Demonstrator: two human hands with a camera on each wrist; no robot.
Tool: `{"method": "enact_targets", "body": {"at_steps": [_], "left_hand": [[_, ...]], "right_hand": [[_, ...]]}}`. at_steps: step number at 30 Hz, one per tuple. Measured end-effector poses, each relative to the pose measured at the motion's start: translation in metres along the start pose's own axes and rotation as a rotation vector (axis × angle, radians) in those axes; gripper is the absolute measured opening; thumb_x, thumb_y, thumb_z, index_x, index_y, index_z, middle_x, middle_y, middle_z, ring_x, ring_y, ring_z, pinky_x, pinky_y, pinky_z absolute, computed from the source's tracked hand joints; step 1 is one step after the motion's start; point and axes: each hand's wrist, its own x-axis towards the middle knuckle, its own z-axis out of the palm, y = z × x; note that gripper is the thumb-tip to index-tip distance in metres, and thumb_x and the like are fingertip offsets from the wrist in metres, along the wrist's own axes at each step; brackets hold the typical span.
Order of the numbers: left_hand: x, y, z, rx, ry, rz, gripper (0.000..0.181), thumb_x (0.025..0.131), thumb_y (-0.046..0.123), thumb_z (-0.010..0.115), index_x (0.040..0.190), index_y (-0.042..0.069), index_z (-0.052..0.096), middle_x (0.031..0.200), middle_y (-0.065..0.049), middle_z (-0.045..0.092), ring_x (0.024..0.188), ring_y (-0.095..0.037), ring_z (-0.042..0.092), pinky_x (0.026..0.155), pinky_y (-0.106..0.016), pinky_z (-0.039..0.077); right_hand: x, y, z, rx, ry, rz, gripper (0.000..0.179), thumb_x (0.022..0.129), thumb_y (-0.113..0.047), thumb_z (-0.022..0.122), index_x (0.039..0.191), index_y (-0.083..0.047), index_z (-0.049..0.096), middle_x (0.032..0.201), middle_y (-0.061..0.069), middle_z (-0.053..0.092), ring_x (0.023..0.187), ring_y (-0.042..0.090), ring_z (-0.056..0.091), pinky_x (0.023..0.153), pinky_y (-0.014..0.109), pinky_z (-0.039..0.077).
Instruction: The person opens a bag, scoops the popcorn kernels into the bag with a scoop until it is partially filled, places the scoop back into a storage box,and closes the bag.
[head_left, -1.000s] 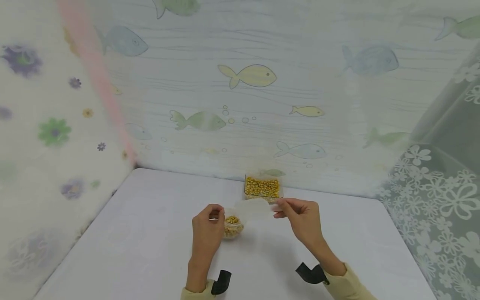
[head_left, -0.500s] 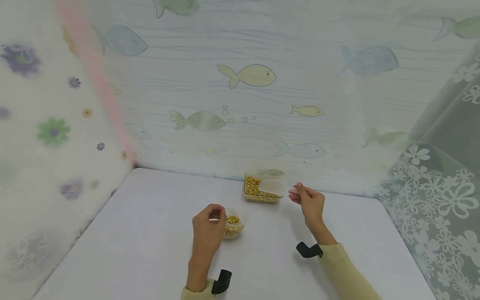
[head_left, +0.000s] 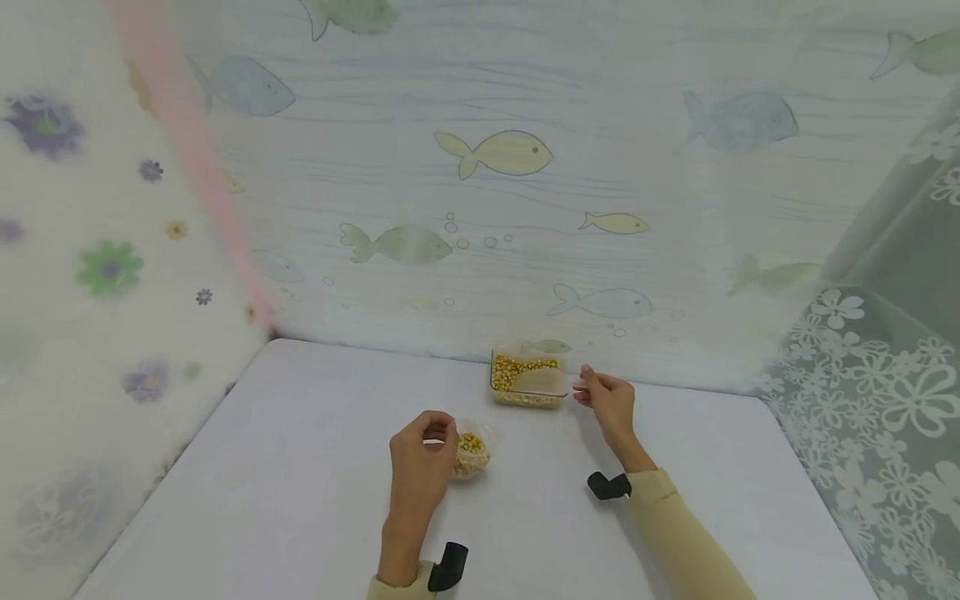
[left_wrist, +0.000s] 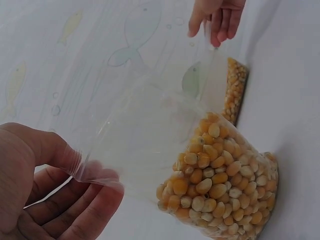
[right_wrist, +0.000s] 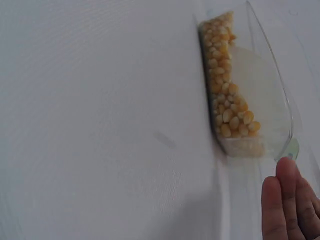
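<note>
With thumb and fingertips, my left hand (head_left: 422,467) pinches the top edge of a clear plastic bag (left_wrist: 135,145). Corn kernels (left_wrist: 220,185) fill its lower part, which rests on the table. My right hand (head_left: 611,408) is beside a clear rectangular container (head_left: 527,402) of corn kernels, gripping the handle of a whitish translucent scoop (head_left: 542,381). The scoop's blade lies inside the container, down among the kernels. In the right wrist view the scoop (right_wrist: 255,82) shows through the container's clear wall, and the fingers (right_wrist: 272,205) are near the rim.
A white cloth covers the table (head_left: 300,450). The container stands near its back edge, before a curtain (head_left: 375,167) printed with fish. Flowered curtains (head_left: 75,333) hang on the left and, in grey, on the right.
My right hand has moved from over the bag to the container, and the scoop has gone down into the kernels. The left hand keeps its hold on the bag.
</note>
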Motion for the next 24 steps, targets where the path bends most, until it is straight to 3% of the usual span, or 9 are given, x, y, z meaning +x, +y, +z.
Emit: {"method": "enact_targets", "body": {"at_steps": [4, 7, 11, 15, 17, 19, 24], "left_hand": [[0.000, -0.001, 0.001, -0.005, 0.005, 0.011, 0.005, 0.091, -0.001, 0.069, 0.094, 0.001, 0.072, 0.085, -0.006, 0.070, 0.078, -0.016, 0.069, 0.067, -0.024, 0.058], [-0.001, -0.002, 0.001, -0.007, 0.007, 0.020, 0.004, 0.091, -0.001, 0.069, 0.094, -0.001, 0.072, 0.084, -0.008, 0.070, 0.078, -0.016, 0.069, 0.067, -0.023, 0.058], [-0.001, -0.003, 0.001, -0.012, 0.015, 0.026, 0.005, 0.091, -0.003, 0.068, 0.093, -0.001, 0.072, 0.083, -0.008, 0.070, 0.077, -0.016, 0.069, 0.066, -0.023, 0.058], [0.000, -0.005, 0.000, -0.024, -0.011, 0.033, 0.005, 0.092, 0.000, 0.069, 0.094, 0.002, 0.073, 0.085, -0.008, 0.071, 0.078, -0.016, 0.069, 0.068, -0.023, 0.058], [0.002, -0.007, -0.003, -0.016, -0.054, 0.034, 0.005, 0.093, 0.005, 0.070, 0.097, 0.005, 0.074, 0.088, -0.006, 0.072, 0.080, -0.015, 0.069, 0.071, -0.024, 0.058], [0.004, -0.010, -0.008, -0.014, -0.122, 0.035, 0.009, 0.093, 0.010, 0.072, 0.102, 0.007, 0.074, 0.094, -0.004, 0.073, 0.085, -0.014, 0.069, 0.076, -0.027, 0.059], [0.009, -0.023, -0.031, 0.004, -0.324, 0.048, 0.028, 0.090, 0.011, 0.076, 0.118, 0.009, 0.072, 0.110, -0.005, 0.073, 0.101, -0.016, 0.067, 0.093, -0.042, 0.055]], "right_hand": [[-0.002, 0.000, -0.008, -0.180, 0.022, -0.043, 0.058, 0.101, -0.046, 0.059, 0.117, 0.008, 0.070, 0.100, 0.019, 0.076, 0.079, 0.013, 0.074, 0.071, 0.017, 0.057], [-0.006, -0.006, -0.015, -0.263, 0.068, -0.109, 0.053, 0.103, -0.043, 0.056, 0.120, 0.005, 0.070, 0.108, 0.020, 0.075, 0.095, 0.024, 0.075, 0.072, 0.012, 0.051], [-0.016, -0.020, -0.020, -0.252, 0.138, -0.226, 0.042, 0.105, -0.031, 0.054, 0.125, 0.004, 0.068, 0.115, 0.019, 0.074, 0.108, 0.030, 0.070, 0.075, 0.007, 0.045], [-0.034, -0.037, -0.017, -0.186, 0.115, -0.306, 0.035, 0.105, -0.024, 0.056, 0.124, 0.004, 0.068, 0.116, 0.018, 0.074, 0.106, 0.014, 0.069, 0.079, 0.008, 0.046], [-0.048, -0.047, -0.012, -0.151, 0.032, -0.323, 0.032, 0.105, -0.021, 0.058, 0.122, 0.004, 0.069, 0.114, 0.019, 0.074, 0.104, 0.005, 0.067, 0.083, 0.009, 0.047], [-0.062, -0.054, -0.003, -0.098, -0.112, -0.338, 0.029, 0.103, -0.014, 0.060, 0.120, 0.008, 0.068, 0.114, 0.024, 0.072, 0.103, 0.001, 0.067, 0.087, 0.011, 0.050], [-0.084, -0.042, 0.022, -0.088, -0.561, -0.359, 0.034, 0.096, -0.006, 0.068, 0.126, 0.010, 0.063, 0.123, 0.025, 0.069, 0.115, 0.030, 0.068, 0.097, 0.026, 0.054]]}}
